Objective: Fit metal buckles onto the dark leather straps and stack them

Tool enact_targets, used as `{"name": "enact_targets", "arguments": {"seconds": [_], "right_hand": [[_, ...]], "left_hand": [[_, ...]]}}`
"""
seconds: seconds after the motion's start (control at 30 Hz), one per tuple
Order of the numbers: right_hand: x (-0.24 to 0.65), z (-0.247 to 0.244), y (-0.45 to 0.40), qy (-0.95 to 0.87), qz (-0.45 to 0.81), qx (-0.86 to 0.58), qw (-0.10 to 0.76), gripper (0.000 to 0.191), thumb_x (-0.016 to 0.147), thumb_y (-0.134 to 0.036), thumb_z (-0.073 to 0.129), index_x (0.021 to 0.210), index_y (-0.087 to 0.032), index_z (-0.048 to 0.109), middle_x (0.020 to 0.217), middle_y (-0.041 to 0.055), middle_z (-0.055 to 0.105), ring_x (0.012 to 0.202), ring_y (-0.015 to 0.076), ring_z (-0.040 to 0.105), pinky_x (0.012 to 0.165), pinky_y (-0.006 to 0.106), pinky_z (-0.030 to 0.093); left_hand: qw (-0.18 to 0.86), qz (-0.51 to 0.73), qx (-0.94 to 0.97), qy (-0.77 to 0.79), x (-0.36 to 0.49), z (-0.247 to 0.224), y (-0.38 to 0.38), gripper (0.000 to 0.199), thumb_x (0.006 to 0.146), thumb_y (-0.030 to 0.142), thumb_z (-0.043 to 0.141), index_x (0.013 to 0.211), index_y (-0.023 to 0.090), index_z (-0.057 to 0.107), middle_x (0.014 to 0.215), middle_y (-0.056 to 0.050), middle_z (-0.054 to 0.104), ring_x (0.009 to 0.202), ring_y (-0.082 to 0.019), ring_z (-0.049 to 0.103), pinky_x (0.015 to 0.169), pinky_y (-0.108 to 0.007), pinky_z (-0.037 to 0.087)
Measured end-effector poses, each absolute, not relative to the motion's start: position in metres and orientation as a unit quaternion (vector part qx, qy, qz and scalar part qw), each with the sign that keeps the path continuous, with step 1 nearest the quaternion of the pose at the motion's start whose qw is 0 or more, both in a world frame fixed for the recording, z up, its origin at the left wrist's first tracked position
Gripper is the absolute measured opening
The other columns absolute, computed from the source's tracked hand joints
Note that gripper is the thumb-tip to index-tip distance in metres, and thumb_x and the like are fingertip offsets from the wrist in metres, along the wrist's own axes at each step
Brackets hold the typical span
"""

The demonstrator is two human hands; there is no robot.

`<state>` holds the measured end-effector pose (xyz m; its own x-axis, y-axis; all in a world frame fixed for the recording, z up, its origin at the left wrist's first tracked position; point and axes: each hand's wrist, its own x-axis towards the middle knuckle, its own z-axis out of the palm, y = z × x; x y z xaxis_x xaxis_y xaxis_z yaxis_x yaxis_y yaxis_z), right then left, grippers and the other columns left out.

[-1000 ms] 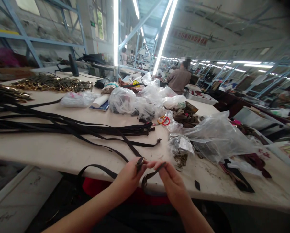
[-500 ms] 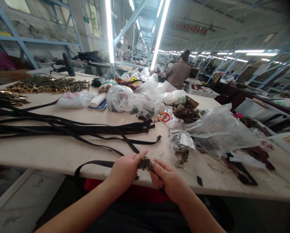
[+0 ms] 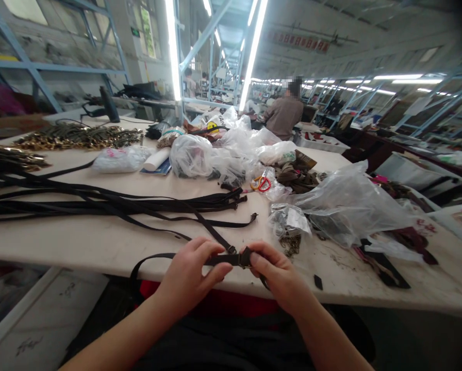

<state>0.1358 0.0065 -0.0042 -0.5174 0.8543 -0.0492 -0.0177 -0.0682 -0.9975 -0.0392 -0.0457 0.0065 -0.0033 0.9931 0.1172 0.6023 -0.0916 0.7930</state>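
A black webbing strap [image 3: 225, 259] stretches between my two hands over the table's front edge. My left hand [image 3: 190, 270] is closed round the strap, thumb below and fingers above; the strap's tail loops out behind it to the left. At the right end of the stretch sits a brass-coloured buckle [image 3: 245, 259] with strap threaded through. My right hand [image 3: 279, 273] pinches the strap right at this buckle, and a short piece hangs under its fingers. Just behind the held stretch lies the tip of another black strap [image 3: 215, 234].
Many black straps [image 3: 130, 203] lie across the table [image 3: 99, 239] on the left. Metal-ended pieces [image 3: 80, 135] are heaped behind them. Plastic bags [image 3: 343, 206], scissors [image 3: 262, 183] and small metal hooks [image 3: 291, 243] lie right of centre. A person [image 3: 283, 113] is farther back.
My left hand has slid left away from the buckle, so a straight stretch of strap shows. The buckle has turned and moved slightly right, against my right fingers.
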Motion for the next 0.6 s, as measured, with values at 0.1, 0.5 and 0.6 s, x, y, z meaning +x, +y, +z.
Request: {"name": "enact_targets", "arguments": {"seconds": [0.1,0.5,0.6], "right_hand": [[0.131,-0.002,-0.001,-0.622,0.629,-0.305,0.351,0.015,0.078,-0.035,0.058,0.08,-0.021,0.063,0.075,-0.0005,0.049,0.067,0.0105,0.046,0.062,0.023,0.04],[0.149,0.038,-0.033,-0.71,0.454,-0.262,0.47,0.017,0.084,-0.019,0.051,0.092,-0.028,0.064,0.073,0.0007,0.055,0.062,0.0117,0.05,0.055,0.024,0.041],[0.15,0.033,-0.027,-0.764,0.398,-0.297,0.412,0.017,0.084,-0.018,0.052,0.091,-0.026,0.065,0.075,0.001,0.058,0.067,0.0125,0.053,0.059,0.023,0.043]], "left_hand": [[0.57,0.393,0.479,0.539,-0.039,0.013,-0.053,0.023,0.074,0.04,0.057,0.074,0.017,0.055,0.065,0.001,0.055,0.057,-0.011,0.049,0.056,-0.023,0.037],[0.685,0.445,0.299,0.494,-0.004,-0.017,-0.051,0.017,0.065,0.019,0.061,0.068,0.016,0.045,0.052,0.006,0.049,0.047,-0.006,0.044,0.049,-0.019,0.033],[0.723,0.429,0.286,0.46,-0.005,-0.016,-0.052,0.018,0.063,0.017,0.064,0.075,0.014,0.051,0.062,0.003,0.054,0.054,-0.007,0.048,0.055,-0.02,0.037]]}}
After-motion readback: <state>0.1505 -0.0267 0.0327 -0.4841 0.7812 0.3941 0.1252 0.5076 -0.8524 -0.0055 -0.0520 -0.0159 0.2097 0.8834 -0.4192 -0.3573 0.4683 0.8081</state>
